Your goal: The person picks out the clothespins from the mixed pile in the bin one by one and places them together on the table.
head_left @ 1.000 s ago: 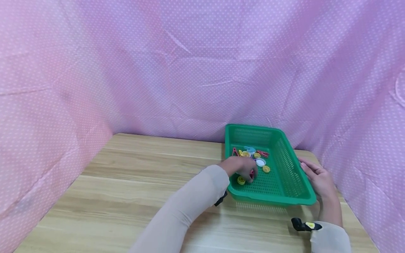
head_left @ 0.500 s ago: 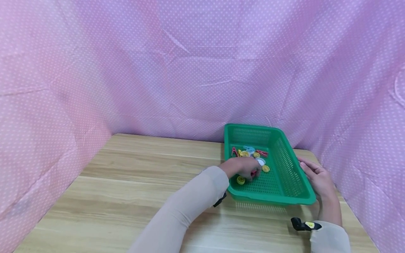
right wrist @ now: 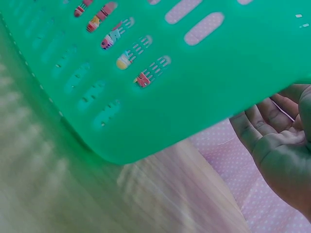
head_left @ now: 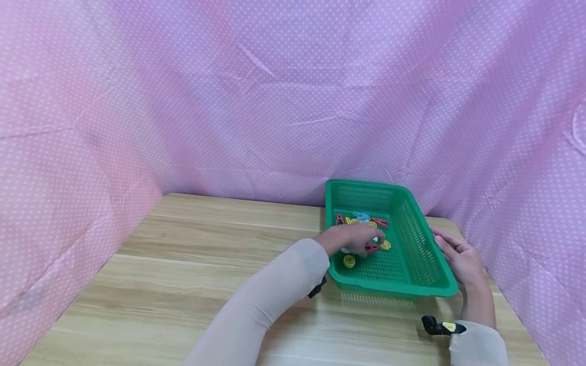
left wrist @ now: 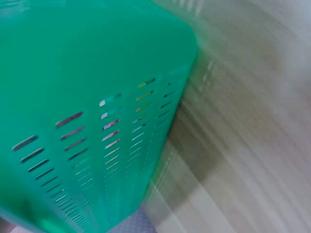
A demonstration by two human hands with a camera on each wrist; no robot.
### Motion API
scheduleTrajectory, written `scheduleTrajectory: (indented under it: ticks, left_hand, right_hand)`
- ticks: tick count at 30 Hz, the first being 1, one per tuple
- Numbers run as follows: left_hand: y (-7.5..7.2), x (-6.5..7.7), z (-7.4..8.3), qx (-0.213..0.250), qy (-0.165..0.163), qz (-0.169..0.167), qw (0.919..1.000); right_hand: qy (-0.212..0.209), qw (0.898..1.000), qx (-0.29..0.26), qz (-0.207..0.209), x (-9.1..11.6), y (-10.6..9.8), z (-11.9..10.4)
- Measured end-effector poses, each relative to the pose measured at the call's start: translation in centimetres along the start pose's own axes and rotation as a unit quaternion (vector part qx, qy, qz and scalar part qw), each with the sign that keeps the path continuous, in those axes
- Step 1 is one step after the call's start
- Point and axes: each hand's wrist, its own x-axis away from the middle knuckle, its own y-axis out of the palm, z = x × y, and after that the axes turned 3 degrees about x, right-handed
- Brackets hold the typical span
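Observation:
My left hand reaches down into a green plastic basket and pinches a red clothespin at its fingertips. Near the fingers lie a yellow bottle cap and a flatter yellow cap. A white cap is partly hidden behind the hand. My right hand holds the basket's right rim from outside; in the right wrist view its fingers bend in at the basket edge. The left wrist view has only the basket's slotted outer wall, with the left hand out of sight.
Further back in the basket are more red clothespins, a light blue piece and several yellow pieces. The basket stands toward the right of a wooden table. A pink dotted cloth hangs behind and at both sides.
My left hand has shifted slightly right and away inside the basket, carrying the red clothespin, which shows more now. The right hand and the basket have stayed in place.

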Motion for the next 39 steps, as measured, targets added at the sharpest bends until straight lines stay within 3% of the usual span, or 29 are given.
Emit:
scheduleTrajectory:
  ticks: [7, 12, 18, 26, 39]
  left_hand:
    - [-1.1, 0.2, -0.2, -0.017, 0.001, 0.02, 0.9997]
    - [-1.7, 0.4, -0.8, -0.044, 0.031, 0.043, 0.9976]
    - [-2.5, 1.1, -1.2, -0.03, 0.04, 0.065, 0.9966]
    - [-3.4, 2.6, -1.8, -0.051, 0.046, 0.124, 0.9899]
    - [-5.9, 6.5, -4.3, -0.036, 0.053, 0.16, 0.9851]
  right_hand:
    - [-0.007, 1.0, -0.01, -0.003, 0.1, 0.0, 0.1]
    - [-0.004, 1.0, -0.022, -0.007, 0.0, 0.1, 0.0]
    - [-0.001, 1.0, -0.022, -0.006, 0.0, 0.2, -0.1]
    - [0.005, 1.0, -0.015, -0.012, 0.1, 0.2, 0.0]
    - [0.017, 1.0, -0.011, -0.008, 0.4, 0.1, -0.1]
